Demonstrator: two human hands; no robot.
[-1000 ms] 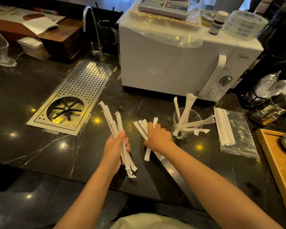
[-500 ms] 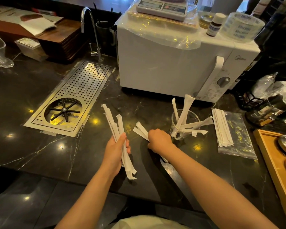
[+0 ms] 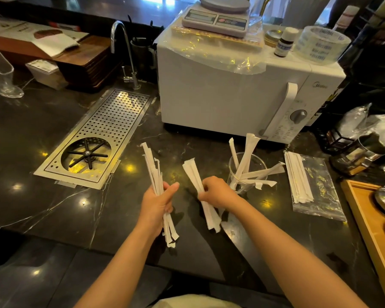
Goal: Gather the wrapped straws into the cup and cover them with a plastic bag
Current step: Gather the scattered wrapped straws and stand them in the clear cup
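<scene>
I take the clear cup (image 3: 247,172) as my landmark, standing on the dark counter (image 3: 53,207) in front of the white microwave (image 3: 231,90). My right hand (image 3: 217,192) is just left of the cup, fingers curled shut around a small bundle of wrapped straws (image 3: 197,181) gripped near its middle; the bundle's long axis runs from up-left, away from me, to down-right, toward me, so its lower end points below the cup's base, not at the mouth. My left hand (image 3: 157,204) is farther left of the cup, fingers and thumb wrapped around a larger bundle (image 3: 153,172) that stands nearly upright, its tops fanning a little. The right hand is clearly the nearer one, so I judge the next move turns on it: swing that bundle upright, carry it rightward over the rim and drop it in, then pass over the left bundle. The cup already holds several straws: two lean up toward the microwave, and a few sprawl out over the rim to the right, which could block or be knocked by incoming ones. Right of the cup, well apart, a flat stack of straws (image 3: 298,176) lies on a plastic bag (image 3: 320,196), still to be gathered. I cannot tell if that bag is the intended cover.
</scene>
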